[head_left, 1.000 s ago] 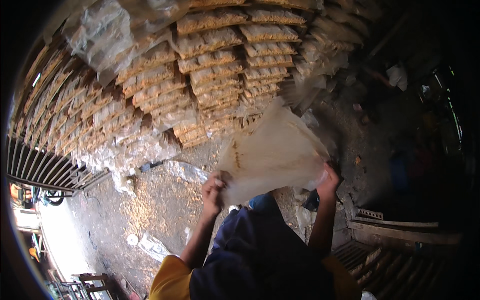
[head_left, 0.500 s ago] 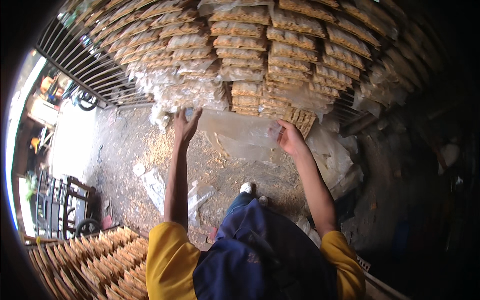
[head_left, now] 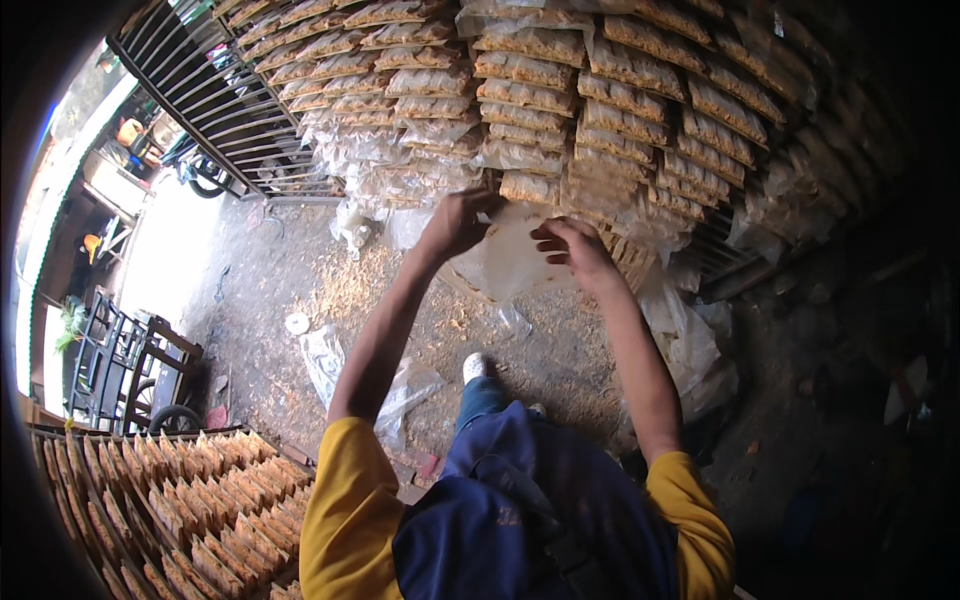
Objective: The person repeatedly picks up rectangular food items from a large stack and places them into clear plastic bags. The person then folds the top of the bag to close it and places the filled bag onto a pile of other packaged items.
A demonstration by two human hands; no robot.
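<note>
Ahead of me a translucent, stained plastic sheet hangs just below rows of packets filled with orange-brown stuff. My left hand is curled at the sheet's upper left edge, its fingertips pressed on the plastic. My right hand is at the sheet's right side, fingers bent but apart; whether they touch the plastic is hard to tell. Both forearms reach up from the lower edge, and part of the sheet lies behind the hands.
Slatted metal racks hold the packets. At lower left stands a rack of upright filled pieces, behind it a wheeled cart beside a bright opening. The littered floor has crumpled plastic and a small white ring. The right side is dark.
The view has swung toward the left since a second ago. My hands have risen and drawn closer together with the sheet, and my right hand's fingers have loosened from their pinch.
</note>
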